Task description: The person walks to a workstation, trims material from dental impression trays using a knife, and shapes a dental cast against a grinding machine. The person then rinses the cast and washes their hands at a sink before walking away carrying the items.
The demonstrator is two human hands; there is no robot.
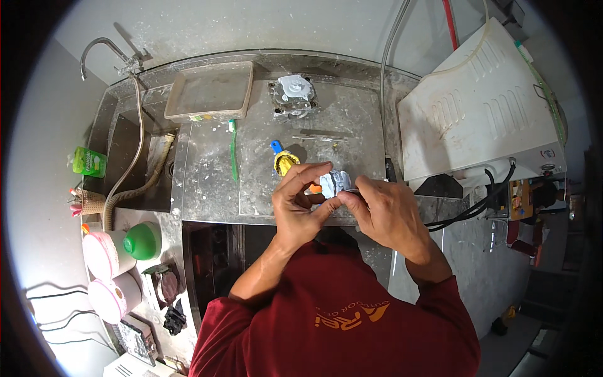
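Here, bluish lump (pixel 336 183) between left hand (pixel 293 213) and right hand (pixel 392 212).

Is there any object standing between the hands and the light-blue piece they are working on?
Nothing visible blocks either hand. The left hand grips the light-blue piece, with a small orange part showing beside it. The right hand is at the piece's right edge; whether anything thin lies between there is hard to tell.
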